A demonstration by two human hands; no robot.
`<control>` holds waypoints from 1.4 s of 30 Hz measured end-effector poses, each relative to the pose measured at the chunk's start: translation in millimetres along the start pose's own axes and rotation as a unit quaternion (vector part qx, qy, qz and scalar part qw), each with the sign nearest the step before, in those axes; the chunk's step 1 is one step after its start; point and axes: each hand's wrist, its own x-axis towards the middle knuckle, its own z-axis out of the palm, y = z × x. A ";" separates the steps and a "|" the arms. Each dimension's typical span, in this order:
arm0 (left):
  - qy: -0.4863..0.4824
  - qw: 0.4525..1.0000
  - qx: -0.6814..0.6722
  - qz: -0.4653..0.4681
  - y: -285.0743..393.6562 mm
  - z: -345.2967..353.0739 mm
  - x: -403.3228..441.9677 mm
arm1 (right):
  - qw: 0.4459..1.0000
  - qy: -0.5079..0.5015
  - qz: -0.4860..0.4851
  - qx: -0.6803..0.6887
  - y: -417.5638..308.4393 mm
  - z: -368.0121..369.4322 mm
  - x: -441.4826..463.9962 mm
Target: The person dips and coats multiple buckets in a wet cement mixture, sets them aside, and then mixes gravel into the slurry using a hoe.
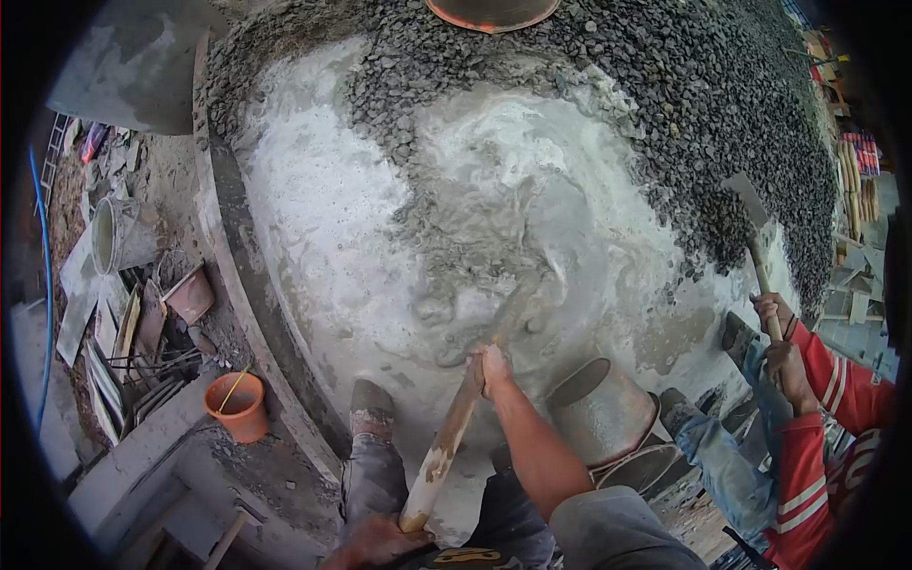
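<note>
My right hand (489, 370) is wrapped round the middle of a long, mud-smeared wooden handle (442, 456). At the bottom of the view my left hand (388, 540) is closed at the handle's near end. The handle slants away from me into wet grey concrete mix (484, 256), and the tool's head is buried or too smeared to make out. Pale cement powder (328, 180) lies round the wet patch. My boots stand in the mix on either side of the handle.
To the right, a co-worker in red sleeves holds a shovel (750, 204) at a gravel heap (684, 104). Dirty buckets (608, 408) stand between us. A low curb (228, 256) runs along the left, with an orange bucket (237, 408) and scrap boards beyond.
</note>
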 end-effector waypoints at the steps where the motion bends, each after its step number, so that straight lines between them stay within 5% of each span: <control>1: -0.072 0.997 0.028 -0.010 -14.7 -5.9 -0.3 | 0.999 0.008 0.014 0.031 22.4 -12.1 -11.2; 4: -0.060 0.991 0.117 -0.027 -51.9 -19.3 -17.5 | 0.992 0.064 0.064 0.083 66.8 -30.5 -43.1; 7: -0.161 0.922 0.162 0.312 -125.2 -46.5 -2.0 | 0.978 0.154 0.074 0.116 73.8 -25.6 -77.2; 10: -0.104 0.968 0.197 0.113 -126.2 -86.1 12.9 | 0.971 0.142 -0.023 0.190 30.4 -1.8 -125.1; 14: 0.022 0.935 0.290 0.204 -24.2 -175.6 58.4 | 0.950 0.044 -0.217 0.219 -93.5 65.4 -112.2; 15: 0.124 0.920 0.247 0.278 -1.5 -195.2 65.6 | 0.949 0.011 -0.251 0.190 -134.7 91.8 -110.8; 20: 0.169 0.941 0.076 0.282 57.5 -305.3 128.2 | 0.948 -0.045 -0.309 0.066 -253.8 245.6 -16.9; 24: 0.156 0.930 -0.128 0.308 20.7 -247.1 166.0 | 0.943 -0.029 -0.309 -0.116 -222.5 295.2 39.4; 25: 0.033 0.937 -0.257 0.234 26.2 -233.2 153.8 | 0.939 -0.006 -0.295 -0.175 -215.5 293.1 46.4; 28: 0.015 0.914 -0.328 0.239 36.1 -210.6 101.4 | 0.902 0.053 -0.267 -0.334 -198.7 296.6 69.7; 31: -0.026 0.817 -0.504 0.279 16.2 -176.5 90.9 | 0.820 0.100 -0.285 -0.486 -172.2 296.5 71.0; 39: -0.029 0.910 -0.369 0.186 -13.8 -61.7 74.6 | 0.922 0.002 -0.194 -0.334 -87.1 189.3 49.2; 42: 0.069 0.978 -0.093 0.174 -41.1 -27.3 85.7 | 0.970 -0.048 -0.144 -0.189 -50.9 126.9 39.6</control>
